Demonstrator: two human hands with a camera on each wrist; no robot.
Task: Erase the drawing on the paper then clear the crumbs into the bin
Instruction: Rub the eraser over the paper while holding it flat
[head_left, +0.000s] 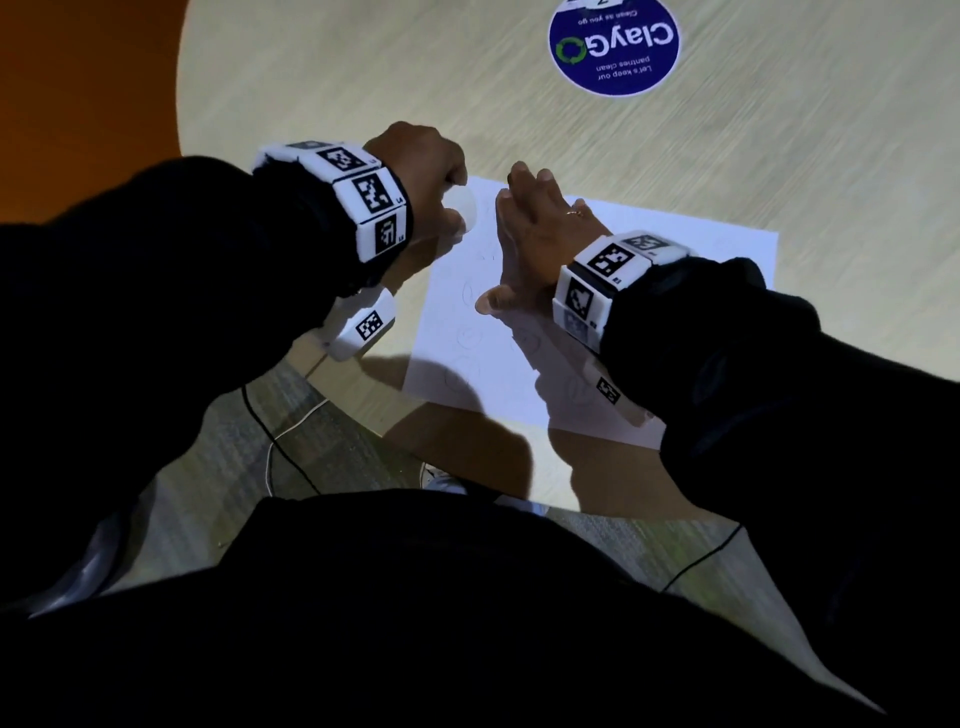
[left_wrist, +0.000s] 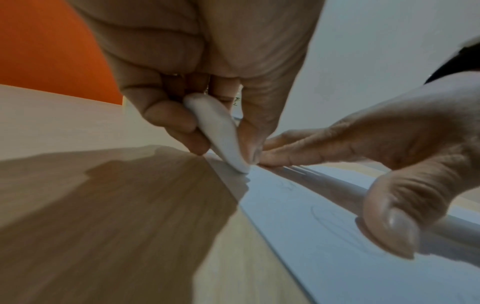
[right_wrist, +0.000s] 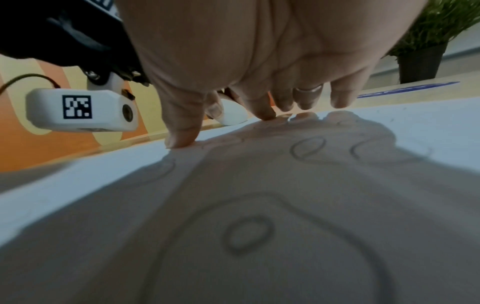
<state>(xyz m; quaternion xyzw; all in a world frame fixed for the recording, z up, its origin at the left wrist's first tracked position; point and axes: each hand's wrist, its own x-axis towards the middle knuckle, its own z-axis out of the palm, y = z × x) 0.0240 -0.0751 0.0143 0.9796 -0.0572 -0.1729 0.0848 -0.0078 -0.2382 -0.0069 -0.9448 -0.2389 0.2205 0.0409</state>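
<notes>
Paper (head_left: 691, 249) is pressed flat by the straight-fingered right hand (head_left: 535, 234); at its nine o'clock, an eraser (head_left: 464, 210) is pinched by the left hand (head_left: 421, 166).
</notes>
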